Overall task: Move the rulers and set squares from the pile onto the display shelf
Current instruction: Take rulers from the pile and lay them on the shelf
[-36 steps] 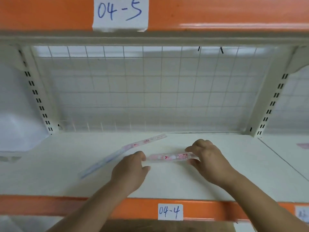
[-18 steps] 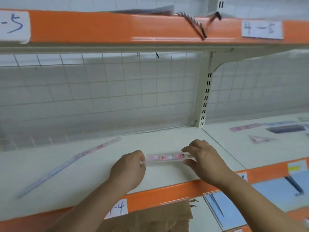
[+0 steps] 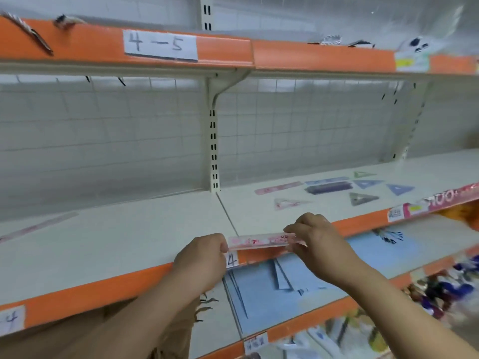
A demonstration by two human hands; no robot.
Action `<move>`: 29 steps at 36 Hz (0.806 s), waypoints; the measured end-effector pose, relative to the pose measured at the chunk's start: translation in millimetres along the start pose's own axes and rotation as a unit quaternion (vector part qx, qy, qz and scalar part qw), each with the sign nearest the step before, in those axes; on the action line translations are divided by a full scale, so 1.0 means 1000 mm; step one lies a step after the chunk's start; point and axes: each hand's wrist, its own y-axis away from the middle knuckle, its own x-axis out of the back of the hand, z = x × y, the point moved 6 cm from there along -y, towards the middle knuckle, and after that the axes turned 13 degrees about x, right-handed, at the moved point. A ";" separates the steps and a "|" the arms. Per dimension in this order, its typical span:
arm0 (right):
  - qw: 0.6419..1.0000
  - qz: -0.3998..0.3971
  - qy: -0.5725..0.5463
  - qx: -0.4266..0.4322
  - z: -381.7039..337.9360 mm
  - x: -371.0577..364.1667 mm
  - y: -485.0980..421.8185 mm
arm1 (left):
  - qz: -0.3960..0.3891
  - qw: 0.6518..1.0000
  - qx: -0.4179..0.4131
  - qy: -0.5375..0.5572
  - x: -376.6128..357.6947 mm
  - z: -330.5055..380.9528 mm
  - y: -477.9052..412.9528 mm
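Left hand (image 3: 201,257) pinches the left end, right hand (image 3: 316,240) the right end, of a pink patterned clear plastic ruler (image 3: 259,240). It is held level at the near orange lip (image 3: 90,291) of the white metal display shelf (image 3: 129,244). Likely risk: if released here it overhangs the lip and tips onto the lower shelf.

A clear plastic ruler with pink print (image 3: 261,241) is hanging level, pinched at both ends, over the orange front edge of the white display shelf (image 3: 129,244). More rulers (image 3: 278,187) and triangular set squares (image 3: 400,189) are lying flat farther right.
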 end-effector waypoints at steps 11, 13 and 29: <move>0.995 -0.012 0.018 -0.092 0.106 0.033 0.079 | -0.012 0.995 -0.087 -0.036 -0.050 0.128 -0.001; 0.994 -0.016 0.018 -0.105 0.121 0.035 0.086 | -0.023 0.995 -0.096 -0.032 -0.057 0.145 -0.007; 0.987 -0.014 0.083 -0.139 0.250 0.049 0.074 | -0.029 0.990 -0.138 -0.010 -0.096 0.260 -0.097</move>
